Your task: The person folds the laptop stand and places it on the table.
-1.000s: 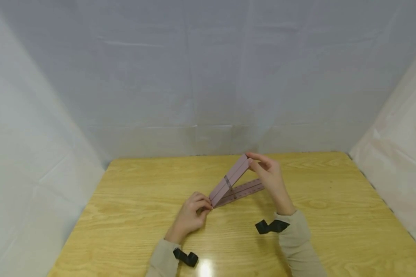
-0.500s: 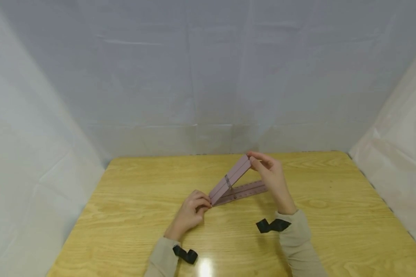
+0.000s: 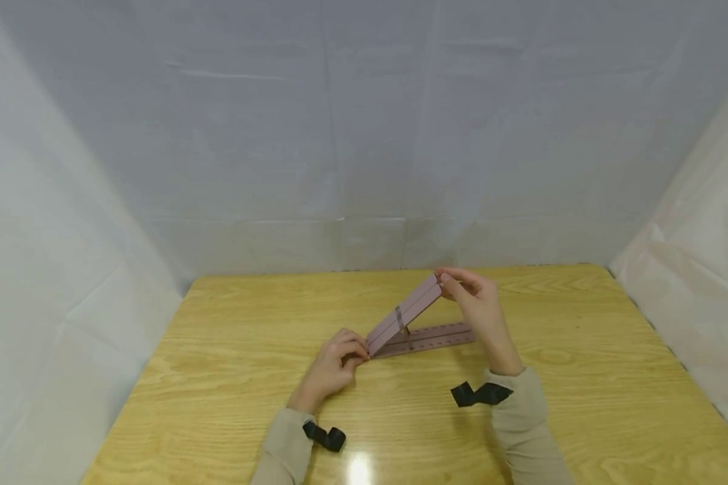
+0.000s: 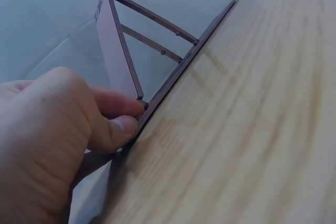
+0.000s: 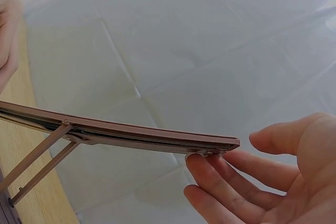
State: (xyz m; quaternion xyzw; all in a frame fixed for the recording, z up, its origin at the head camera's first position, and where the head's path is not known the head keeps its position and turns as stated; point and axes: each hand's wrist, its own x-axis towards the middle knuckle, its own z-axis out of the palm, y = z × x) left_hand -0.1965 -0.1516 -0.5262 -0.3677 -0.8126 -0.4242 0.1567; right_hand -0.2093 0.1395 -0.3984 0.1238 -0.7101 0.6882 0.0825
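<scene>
A mauve folding stand (image 3: 403,315) forms a wedge on the table, its two long panels joined at the left end. The slotted lower panel (image 3: 439,337) lies along the tabletop while the upper one slants up to the right. Two thin struts (image 4: 152,17) link the panels. At the joined end, my left hand (image 3: 333,366) pinches the corner between thumb and forefinger, as the left wrist view shows close up. My right hand (image 3: 479,308) holds the raised end of the upper panel (image 5: 157,134), with curled fingertips (image 5: 202,167) beneath it and the thumb by its edge.
A wood-grain table (image 3: 230,323) spreads around the stand. Pale plastic sheeting (image 3: 364,135) hangs behind the table and along both sides. Black bands with small blocks (image 3: 326,436) are strapped over the beige sleeves (image 3: 524,424).
The stand has turned slightly clockwise, and its raised end has moved a little right and down with my right hand. My left hand keeps to the joined end, shifting slightly.
</scene>
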